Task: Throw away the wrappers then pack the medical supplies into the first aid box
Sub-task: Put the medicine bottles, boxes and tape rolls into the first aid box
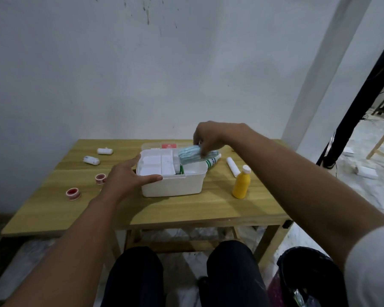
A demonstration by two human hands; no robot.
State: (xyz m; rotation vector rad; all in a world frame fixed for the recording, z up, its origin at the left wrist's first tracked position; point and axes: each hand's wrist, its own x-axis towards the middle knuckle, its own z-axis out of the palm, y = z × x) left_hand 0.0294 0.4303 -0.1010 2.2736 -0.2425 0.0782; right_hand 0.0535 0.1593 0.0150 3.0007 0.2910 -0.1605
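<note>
The white first aid box (pixel 175 187) stands open in the middle of the wooden table (pixel 186 209), a white divider tray inside. My left hand (pixel 124 180) braces the box's left front corner, thumb along the rim. My right hand (pixel 208 138) holds a light blue folded bundle (pixel 190 155), like face masks, over the box's right rear part. On the table lie two white bandage rolls (pixel 105 151) (pixel 91 160), two red tape rolls (pixel 100 178) (pixel 73 193), a green-and-white tube (pixel 212 162), a white roll (pixel 232 166) and a yellow bottle (pixel 242 185).
The box's lid (pixel 164 146) with a red label lies behind the box. A black bin (pixel 306 278) with a bag stands on the floor at my right knee. A white wall rises close behind the table; a black stand and a stool are at far right.
</note>
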